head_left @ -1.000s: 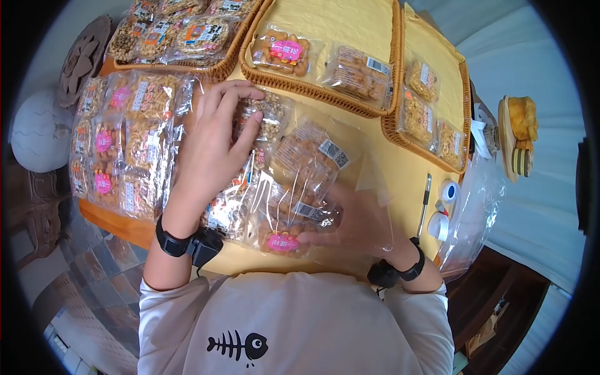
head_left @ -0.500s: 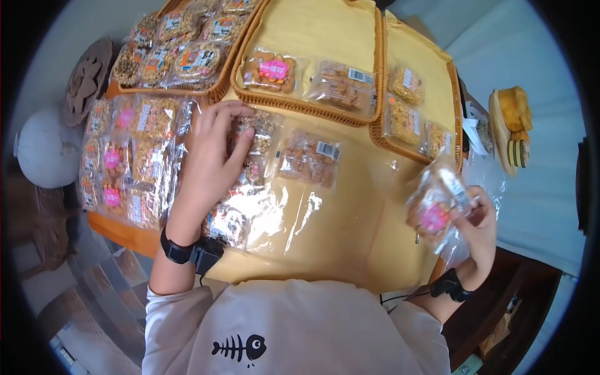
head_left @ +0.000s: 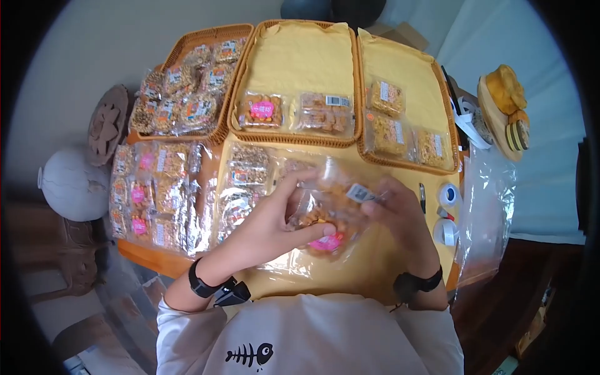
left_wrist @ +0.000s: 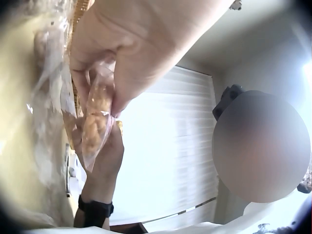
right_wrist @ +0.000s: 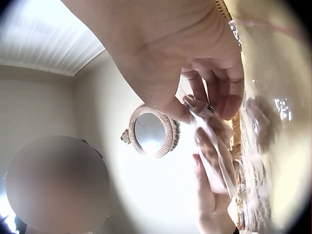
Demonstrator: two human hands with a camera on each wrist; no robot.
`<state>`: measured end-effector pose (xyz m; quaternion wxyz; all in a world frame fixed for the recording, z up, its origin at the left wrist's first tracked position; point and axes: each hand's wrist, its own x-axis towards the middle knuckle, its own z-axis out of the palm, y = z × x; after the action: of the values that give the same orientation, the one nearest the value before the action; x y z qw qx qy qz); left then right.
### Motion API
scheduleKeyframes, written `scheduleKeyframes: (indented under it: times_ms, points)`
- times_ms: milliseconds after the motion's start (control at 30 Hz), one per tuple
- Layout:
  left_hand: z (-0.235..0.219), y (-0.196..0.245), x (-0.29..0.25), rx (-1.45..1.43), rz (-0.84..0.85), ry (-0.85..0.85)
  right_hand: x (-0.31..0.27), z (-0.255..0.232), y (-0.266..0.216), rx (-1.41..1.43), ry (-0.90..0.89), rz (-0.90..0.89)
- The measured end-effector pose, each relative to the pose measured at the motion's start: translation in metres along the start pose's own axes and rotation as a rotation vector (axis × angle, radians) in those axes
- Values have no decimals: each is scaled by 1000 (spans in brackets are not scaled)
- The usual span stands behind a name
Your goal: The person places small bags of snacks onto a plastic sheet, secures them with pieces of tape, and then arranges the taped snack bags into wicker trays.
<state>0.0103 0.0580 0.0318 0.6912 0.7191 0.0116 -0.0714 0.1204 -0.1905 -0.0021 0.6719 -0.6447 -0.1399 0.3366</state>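
Note:
Both hands meet over the middle of the table in the head view, holding clear snack packets. My left hand [head_left: 265, 224] pinches a pink-labelled packet of brown snack pieces [head_left: 315, 219], thumb on its label. My right hand [head_left: 405, 219] grips the edge of a packet with a barcode label [head_left: 342, 190], blurred and overlapping the pink-labelled one. From the left wrist, a packet [left_wrist: 96, 129] stands edge-on between thumb and fingers. The right wrist view shows packets [right_wrist: 212, 156] between the two hands. Below lies a clear plastic bag [head_left: 284, 265] with nut-bar packets [head_left: 247, 167] at its left.
A filled clear bag of packets [head_left: 156, 200] lies at the left. Behind stand three wicker baskets: one full of packets [head_left: 222, 119], two cloth-lined with a few packets, the middle [head_left: 294, 139] and right [head_left: 409, 164]. Tape rolls [head_left: 447, 195], a pen [head_left: 422, 199] and clear bags [head_left: 487, 206] lie right.
My right hand has carried the packets from the right side back to the middle. My left hand has left the bag's nut-bar packets and taken hold of the pink-labelled packet.

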Motion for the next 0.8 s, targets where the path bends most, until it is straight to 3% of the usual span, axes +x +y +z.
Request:
scheduleKeyframes:
  times_ms: [67,233,300,367,467,567,600,633,767,800]
  points:
    - [-18,0,-1,174,-31,-33,-1,-5,-1,131,95,-50]
    - [-69,0,29,133,88,494,-9,-23,13,218,304,-289]
    - [-99,-11,55,145,223,628,-10,-26,14,204,317,-246]
    - [-128,-23,76,185,94,577,-12,-31,18,174,316,-223]
    - [-137,-37,103,398,64,466,-15,-35,18,117,307,-180]
    - [-119,-32,113,831,8,531,-19,-28,6,122,305,-133]
    - [-119,-43,117,969,269,601,-19,-27,7,130,305,-144]
    - [-115,-41,117,968,173,604,-19,-27,9,139,307,-157]
    - [-104,-36,114,1509,314,609,-21,-30,10,209,223,-96]
    - [-109,-35,114,1461,328,536,-22,-29,7,217,219,-81]
